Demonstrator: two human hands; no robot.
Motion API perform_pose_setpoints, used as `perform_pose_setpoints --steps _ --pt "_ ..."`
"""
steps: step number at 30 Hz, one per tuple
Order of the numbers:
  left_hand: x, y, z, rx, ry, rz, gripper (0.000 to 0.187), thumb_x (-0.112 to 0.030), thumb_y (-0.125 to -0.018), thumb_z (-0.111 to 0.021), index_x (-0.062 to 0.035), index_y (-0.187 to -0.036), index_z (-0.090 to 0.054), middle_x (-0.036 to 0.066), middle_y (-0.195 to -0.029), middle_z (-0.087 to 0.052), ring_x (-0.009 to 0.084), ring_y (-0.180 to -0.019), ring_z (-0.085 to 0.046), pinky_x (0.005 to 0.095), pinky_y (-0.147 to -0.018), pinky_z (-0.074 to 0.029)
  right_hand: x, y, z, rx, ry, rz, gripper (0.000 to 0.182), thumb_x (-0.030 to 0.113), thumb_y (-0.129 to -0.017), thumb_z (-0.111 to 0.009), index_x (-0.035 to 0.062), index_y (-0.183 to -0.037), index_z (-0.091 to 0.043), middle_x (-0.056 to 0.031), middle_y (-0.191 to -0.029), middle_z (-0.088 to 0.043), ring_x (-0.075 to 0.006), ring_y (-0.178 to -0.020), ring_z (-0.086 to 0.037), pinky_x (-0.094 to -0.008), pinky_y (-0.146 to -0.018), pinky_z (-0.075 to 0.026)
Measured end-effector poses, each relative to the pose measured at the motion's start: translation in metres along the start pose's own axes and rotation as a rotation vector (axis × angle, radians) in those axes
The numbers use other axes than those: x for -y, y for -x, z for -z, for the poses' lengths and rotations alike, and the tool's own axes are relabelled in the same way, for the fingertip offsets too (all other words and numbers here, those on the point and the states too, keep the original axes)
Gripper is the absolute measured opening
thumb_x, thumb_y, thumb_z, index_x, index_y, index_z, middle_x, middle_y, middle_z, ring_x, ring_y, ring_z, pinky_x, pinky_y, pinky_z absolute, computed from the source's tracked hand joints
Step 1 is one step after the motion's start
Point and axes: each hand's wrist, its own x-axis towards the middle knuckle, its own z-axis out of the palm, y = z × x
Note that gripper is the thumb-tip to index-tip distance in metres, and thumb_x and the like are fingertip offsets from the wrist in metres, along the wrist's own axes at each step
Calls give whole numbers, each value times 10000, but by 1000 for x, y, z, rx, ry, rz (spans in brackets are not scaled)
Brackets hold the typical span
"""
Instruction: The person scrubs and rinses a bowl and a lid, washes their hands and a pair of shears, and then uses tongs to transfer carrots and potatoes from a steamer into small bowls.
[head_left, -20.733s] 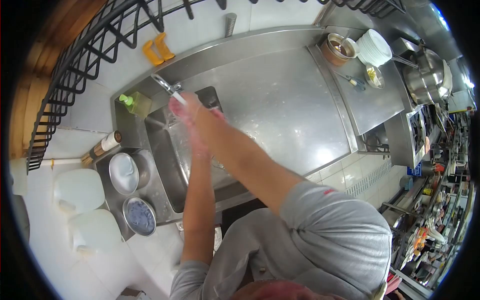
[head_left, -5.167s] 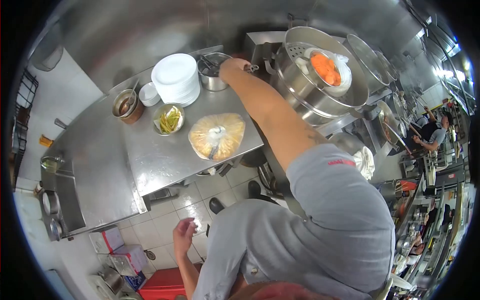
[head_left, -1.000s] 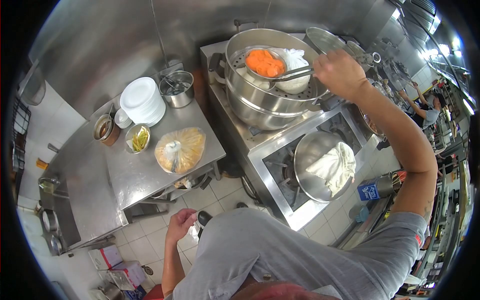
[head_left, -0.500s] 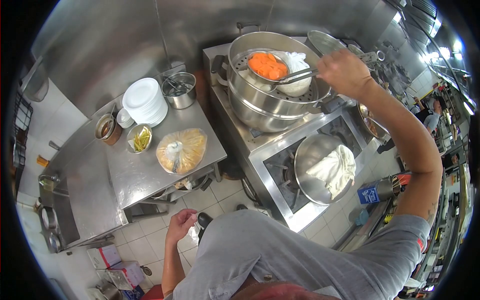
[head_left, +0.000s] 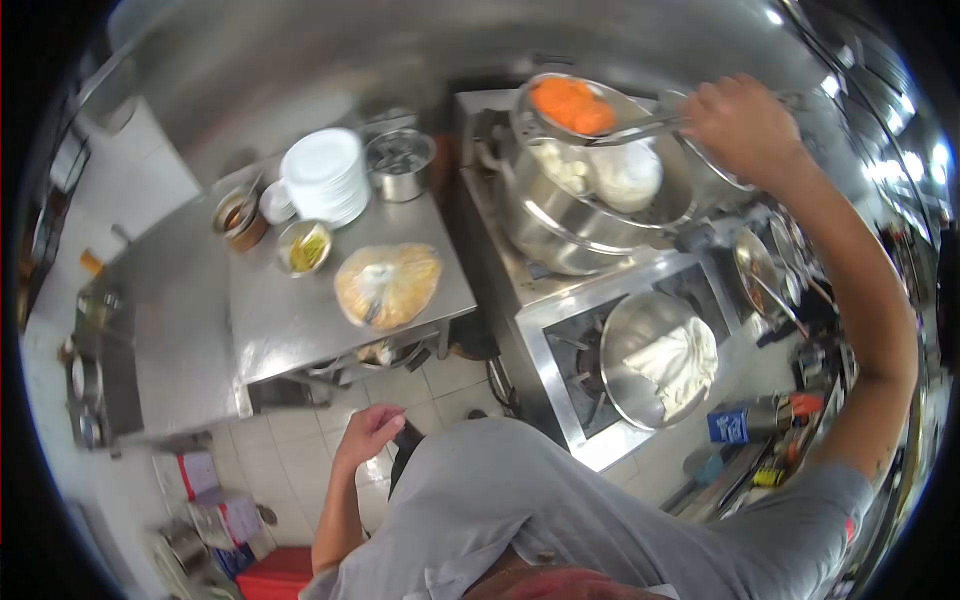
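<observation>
My right hand (head_left: 740, 125) is closed around metal tongs (head_left: 640, 130), which grip the rim of a metal bowl of orange slices (head_left: 572, 106). That bowl is raised and tilted above the large steamer pot (head_left: 560, 225). Inside the pot lie a white cloth bundle (head_left: 627, 178) and pale pieces (head_left: 562, 166) beside it. Low on the left, my left hand (head_left: 370, 434) hangs over the floor near my leg; its fingers are curled, and nothing shows in them.
A steel table (head_left: 300, 345) holds stacked white plates (head_left: 325, 175), a tied plastic bag (head_left: 388, 284), a small bowl of green strips (head_left: 304, 247) and a pot (head_left: 399, 165). A wok (head_left: 625, 365) with a white cloth (head_left: 680, 365) sits on the stove.
My right hand and the tongs have lifted the bowl of orange slices up from the steamer tray, uncovering the pale pieces. The whole view has shifted slightly.
</observation>
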Motion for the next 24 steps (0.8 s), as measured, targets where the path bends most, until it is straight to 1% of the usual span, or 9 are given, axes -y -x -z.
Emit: perform_pose_setpoints --steps 2,5,8,10,15,16,19,22,24 --pt "-1 4 1 -18 18 11 398 -354 -955 -697 3 -1129 -678 48 -864 -711 100 -764 -644 266 -701 -534 0 -15 16 -32 -4 -18 278 344 -889 -677 69 -919 -650 -55 -880 -657 -230 -875 -665 -367 -806 -508" --pt "9 8 7 -17 4 -12 396 -327 -984 -675 13 -1186 -654 31 -875 -693 89 -789 -631 256 -724 -526 5 -39 42 -100 -31 -7 268 323 -862 -708 69 -902 -633 -62 -860 -642 -237 -864 -658 -382 -800 -507" --pt "15 21 14 -78 20 -40 383 -323 -976 -689 6 -1171 -665 24 -875 -692 79 -784 -620 254 -718 -519 18 -69 68 -163 -60 34 259 300 -840 -726 69 -898 -623 -64 -844 -629 -240 -845 -647 -385 -784 -501" --pt "11 32 20 -104 8 -6 377 -329 -974 -692 -1 -1159 -674 21 -867 -691 79 -783 -616 257 -721 -517 30 -88 87 -209 -76 58 257 292 -832 -729 69 -898 -619 -61 -836 -620 -238 -834 -639 -382 -773 -496" --pt "29 60 34 -192 4 -11 373 -348 -970 -698 -18 -1143 -687 26 -857 -698 83 -787 -614 265 -733 -519 76 -148 137 -382 -149 160 249 294 -838 -715 71 -883 -616 -52 -820 -599 -231 -823 -626 -366 -752 -486" --pt "29 67 37 -203 21 -8 375 -351 -970 -697 -19 -1145 -687 28 -861 -700 84 -787 -614 266 -735 -520 87 -161 147 -403 -151 191 233 298 -862 -694 77 -892 -626 -52 -830 -610 -222 -833 -636 -362 -744 -487" --pt "40 86 48 -242 71 -10 388 -360 -973 -692 -18 -1156 -683 33 -884 -706 86 -790 -617 269 -743 -522 128 -199 171 -542 -157 233 166 240 -842 -684 81 -876 -649 -50 -812 -633 -211 -803 -649 -353 -729 -492" --pt "50 107 57 -313 127 -22 396 -362 -979 -683 -14 -1169 -673 33 -905 -707 87 -798 -621 268 -752 -522 170 -241 189 -641 -178 301 110 172 -779 -680 78 -836 -673 -55 -773 -659 -206 -745 -664 -346 -705 -500" --pt "57 122 63 -352 148 -3 399 -360 -985 -674 -12 -1180 -664 32 -909 -705 86 -806 -623 265 -757 -521 203 -269 195 -673 -193 340 98 172 -777 -674 83 -810 -647 -52 -757 -625 -209 -730 -641 -346 -681 -484"
